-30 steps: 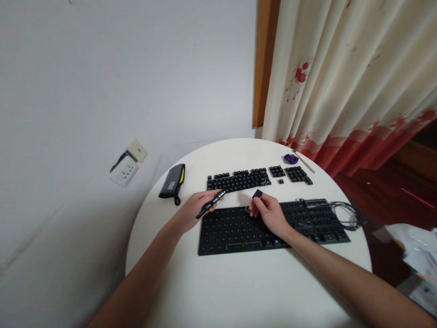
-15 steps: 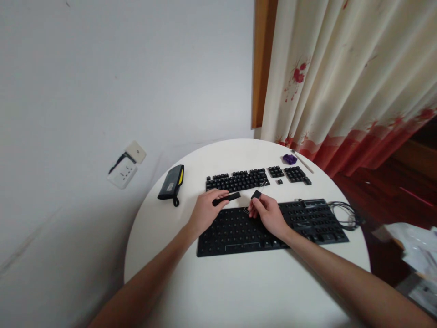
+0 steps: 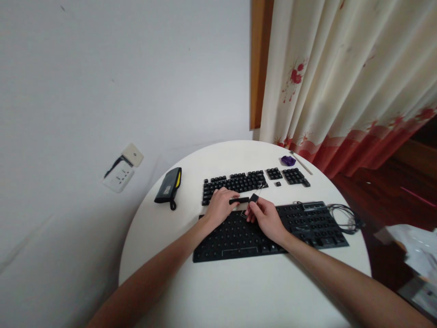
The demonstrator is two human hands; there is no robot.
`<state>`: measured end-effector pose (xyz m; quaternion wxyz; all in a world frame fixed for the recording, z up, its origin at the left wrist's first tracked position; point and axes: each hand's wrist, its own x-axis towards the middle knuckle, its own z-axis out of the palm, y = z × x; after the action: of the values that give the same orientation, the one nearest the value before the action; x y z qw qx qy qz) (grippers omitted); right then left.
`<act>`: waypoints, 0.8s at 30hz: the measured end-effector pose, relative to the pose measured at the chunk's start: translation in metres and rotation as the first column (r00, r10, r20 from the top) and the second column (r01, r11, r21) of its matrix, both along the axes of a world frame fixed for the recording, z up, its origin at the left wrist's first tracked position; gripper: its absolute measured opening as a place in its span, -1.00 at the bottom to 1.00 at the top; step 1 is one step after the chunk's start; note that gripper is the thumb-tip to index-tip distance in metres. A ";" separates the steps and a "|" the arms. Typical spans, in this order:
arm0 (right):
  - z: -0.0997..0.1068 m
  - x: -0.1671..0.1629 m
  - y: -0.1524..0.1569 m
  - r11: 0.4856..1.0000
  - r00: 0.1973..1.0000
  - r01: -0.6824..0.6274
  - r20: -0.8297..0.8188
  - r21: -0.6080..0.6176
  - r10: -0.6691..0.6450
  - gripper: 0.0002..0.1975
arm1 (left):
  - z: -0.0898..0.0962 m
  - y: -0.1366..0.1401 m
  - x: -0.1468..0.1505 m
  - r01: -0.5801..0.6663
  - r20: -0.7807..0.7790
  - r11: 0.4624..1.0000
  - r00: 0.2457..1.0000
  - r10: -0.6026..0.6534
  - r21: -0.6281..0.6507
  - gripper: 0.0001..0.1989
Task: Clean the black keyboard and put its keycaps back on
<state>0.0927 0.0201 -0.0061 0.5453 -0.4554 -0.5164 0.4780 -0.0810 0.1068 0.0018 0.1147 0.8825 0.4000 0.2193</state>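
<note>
My left hand [image 3: 220, 207] pinches a long black space bar keycap [image 3: 240, 200] between thumb and fingers, above the far edge of the keyboard. Close by on its right, my right hand [image 3: 264, 216] is closed on a keycap puller [image 3: 253, 198], with a dark block and thin wires pointing away from me. The keycap's right end comes right up to the puller; whether they touch I cannot tell. Below both hands lies a black keyboard [image 3: 235, 234], its left part stripped of keycaps and its long bottom slot bare. Behind them, loose black keycaps [image 3: 244, 182] are laid out in rows.
A dark zip case [image 3: 169, 184] with a yellow patch lies at the left of the round white table [image 3: 211, 291]. A purple crumpled item [image 3: 288, 161] and a slim brush-like stick [image 3: 303, 164] are at the back right. A coiled cable [image 3: 346, 218] sits near the right edge.
My left hand has moved right with the space bar keycap, bringing its end up to the keycap puller. My right hand has hardly moved.
</note>
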 end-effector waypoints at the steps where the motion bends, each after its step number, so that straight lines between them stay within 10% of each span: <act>1: 0.000 0.000 0.000 1.000 1.000 -0.002 0.001 0.000 0.002 -0.63 | 0.000 0.000 -0.001 -0.003 0.001 1.000 1.000 0.003 0.000 -0.82; 24: 0.000 0.001 0.000 1.000 1.000 -0.012 0.018 -0.028 0.012 -0.62 | 0.005 0.000 -0.024 -0.012 -0.014 1.000 1.000 0.012 -0.006 -0.96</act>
<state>0.0933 0.0198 -0.0063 0.5312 -0.4642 -0.5172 0.4845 -0.1050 0.1067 0.0072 0.1131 0.8813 0.4067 0.2124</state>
